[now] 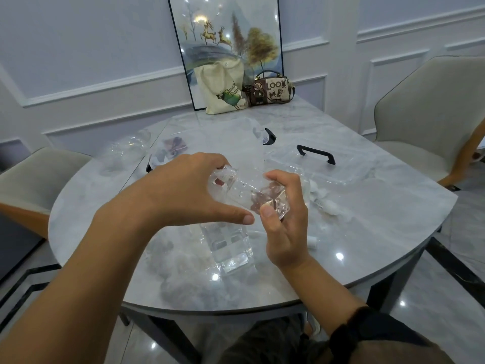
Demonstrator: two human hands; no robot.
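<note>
- While both hands meet above the middle of the tabletop (367,232), a clear plastic bottle (244,190) lies tilted between them, with its neck end up toward the left and its squarish base down toward the right
- Over the neck end curls the left hand (183,190), fingers wrapped round the far side and thumb stretched out below the bottle toward the base
- At the base end the right hand (283,227) grips it, thumb pressed on the near face and fingers curled behind
- Under the bottle, toward the near edge, a clear rectangular container (228,248) stands on the tabletop, apart from both hands
- Further back, right of centre, a clear lid (341,169) with a black handle (316,153) lies flat
- Just left of it a second black handle (269,136) shows on something clear that is hard to make out
- Near the right edge lie small white pieces (325,203)
- At the far edge a cream tote bag (223,88) and a brown handbag (273,90) stand in front of a framed picture (225,35)
- Off the right edge stands a pale chair (433,114), and off the left edge another chair (34,174)
</note>
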